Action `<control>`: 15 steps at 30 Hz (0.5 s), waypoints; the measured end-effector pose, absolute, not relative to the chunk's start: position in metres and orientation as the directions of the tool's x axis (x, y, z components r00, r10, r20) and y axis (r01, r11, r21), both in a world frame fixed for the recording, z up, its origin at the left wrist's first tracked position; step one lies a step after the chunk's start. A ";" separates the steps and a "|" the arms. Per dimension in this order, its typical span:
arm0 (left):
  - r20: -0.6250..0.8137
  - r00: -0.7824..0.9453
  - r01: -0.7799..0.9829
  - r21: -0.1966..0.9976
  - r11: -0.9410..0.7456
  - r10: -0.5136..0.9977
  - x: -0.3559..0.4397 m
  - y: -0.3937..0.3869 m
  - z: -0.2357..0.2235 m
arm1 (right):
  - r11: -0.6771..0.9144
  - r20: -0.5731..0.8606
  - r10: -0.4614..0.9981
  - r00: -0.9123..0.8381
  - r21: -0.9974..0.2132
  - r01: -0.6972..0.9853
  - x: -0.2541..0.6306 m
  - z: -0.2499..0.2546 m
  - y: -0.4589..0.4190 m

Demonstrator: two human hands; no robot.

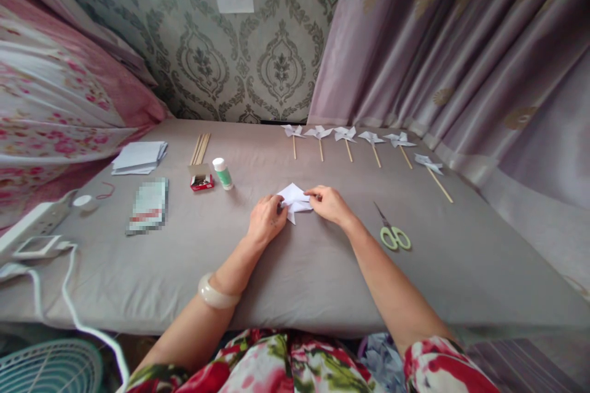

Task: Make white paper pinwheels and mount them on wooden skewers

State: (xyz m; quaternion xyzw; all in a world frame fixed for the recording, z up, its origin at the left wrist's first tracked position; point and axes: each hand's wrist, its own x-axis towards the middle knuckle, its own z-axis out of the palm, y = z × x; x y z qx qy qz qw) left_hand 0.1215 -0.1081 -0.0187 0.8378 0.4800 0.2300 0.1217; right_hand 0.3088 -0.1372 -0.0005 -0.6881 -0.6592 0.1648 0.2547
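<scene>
Between my two hands, a folded white paper pinwheel (295, 196) lies over the grey cloth with one point sticking toward me. My left hand (268, 220) has its fingers closed on the paper's left side. On the right edge, the fingertips of my right hand (328, 204) pinch another part of it. Both hands partly cover the paper. To the right of my right hand rest scissors (393, 233) with pale green handles. A glue stick (222, 174) stands upright beyond my left hand, beside an open red box (201, 182) of small metal pieces.
Several finished pinwheels (345, 135) on sticks lie along the back right. Loose wooden sticks (200, 148), a stack of white paper (139, 158) and a blurred packet (148, 204) are at the left. A power strip (37, 227) with white cables occupies the left edge.
</scene>
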 end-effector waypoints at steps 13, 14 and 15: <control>0.196 0.384 0.743 0.514 -0.428 0.902 0.125 -0.105 -0.020 | -0.125 0.081 0.956 0.282 -0.756 0.642 0.326 -0.029 -0.141; 0.203 0.381 0.739 0.519 -0.429 0.902 0.125 -0.105 -0.021 | -0.118 0.080 0.958 0.274 -0.762 0.637 0.324 -0.028 -0.142; 0.213 0.378 0.736 0.522 -0.431 0.901 0.125 -0.104 -0.021 | -0.111 0.077 0.961 0.265 -0.771 0.627 0.323 -0.027 -0.143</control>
